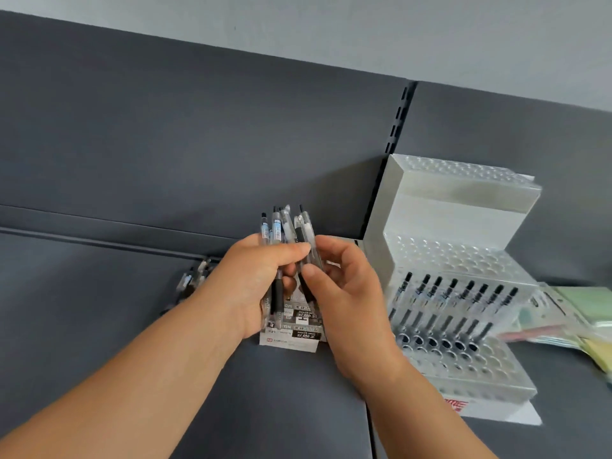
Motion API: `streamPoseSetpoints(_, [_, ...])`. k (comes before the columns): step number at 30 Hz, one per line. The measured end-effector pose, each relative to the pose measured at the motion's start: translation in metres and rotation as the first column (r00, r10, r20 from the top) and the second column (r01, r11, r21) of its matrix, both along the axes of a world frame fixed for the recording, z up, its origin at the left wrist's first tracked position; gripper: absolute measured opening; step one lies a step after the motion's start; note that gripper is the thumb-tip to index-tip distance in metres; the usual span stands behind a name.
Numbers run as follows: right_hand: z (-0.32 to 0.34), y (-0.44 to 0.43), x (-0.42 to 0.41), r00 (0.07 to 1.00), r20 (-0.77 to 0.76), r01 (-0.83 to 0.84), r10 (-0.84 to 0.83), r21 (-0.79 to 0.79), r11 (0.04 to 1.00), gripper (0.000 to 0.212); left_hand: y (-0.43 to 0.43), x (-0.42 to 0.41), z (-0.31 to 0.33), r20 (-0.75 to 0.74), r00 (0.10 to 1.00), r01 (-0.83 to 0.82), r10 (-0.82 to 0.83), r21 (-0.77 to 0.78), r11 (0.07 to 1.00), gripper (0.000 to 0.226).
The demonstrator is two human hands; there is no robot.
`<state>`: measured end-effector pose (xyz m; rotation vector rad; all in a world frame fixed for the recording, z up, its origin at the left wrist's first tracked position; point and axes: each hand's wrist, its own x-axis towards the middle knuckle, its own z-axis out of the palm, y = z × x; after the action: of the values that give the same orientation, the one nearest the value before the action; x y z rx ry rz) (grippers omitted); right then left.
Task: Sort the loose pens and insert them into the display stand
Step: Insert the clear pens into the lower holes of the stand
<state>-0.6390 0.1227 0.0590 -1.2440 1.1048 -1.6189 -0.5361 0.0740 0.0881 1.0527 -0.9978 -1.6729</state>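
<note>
My left hand (255, 279) grips a bunch of clear pens (277, 226) with black grips, held upright above a small printed pen box (291, 336). My right hand (344, 293) pinches one pen (306, 236) at the right side of the bunch between thumb and fingers. To the right stands the clear stepped display stand (463, 226) with rows of round holes. Several pens (457, 293) stand in the rows of its lower tier; the upper tiers hold none.
More loose pens (195, 279) lie on the dark grey shelf (99, 309) behind my left wrist. Green and yellow stationery packs (576, 313) lie to the right of the stand. A slotted shelf upright (397, 120) rises behind the stand.
</note>
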Motion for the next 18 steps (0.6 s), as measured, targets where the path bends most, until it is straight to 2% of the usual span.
streamPoseSetpoints(3, [0.003,0.009,-0.025,0.998,-0.055,0.021,-0.021,-0.006,1.0,0.016,0.01,-0.018,0.003,0.026,1.0,0.02,-0.018,-0.075,0.997,0.011])
streamPoseSetpoints(8, [0.01,0.021,-0.065,0.988,-0.132,0.087,-0.081,0.034,0.996,0.013,0.024,-0.042,0.008,0.183,0.981,0.112,-0.062,-0.272,0.956,0.022])
streamPoseSetpoints(12, [0.018,0.036,-0.087,0.986,-0.155,0.069,-0.059,0.06,0.996,0.015,0.034,-0.055,0.015,0.245,0.96,0.207,-0.134,-0.302,0.931,0.019])
streamPoseSetpoints(18, [0.028,0.057,-0.114,0.988,-0.121,0.098,-0.094,0.031,0.995,0.01,0.045,-0.071,0.021,0.205,0.959,0.253,-0.194,-0.317,0.914,0.022])
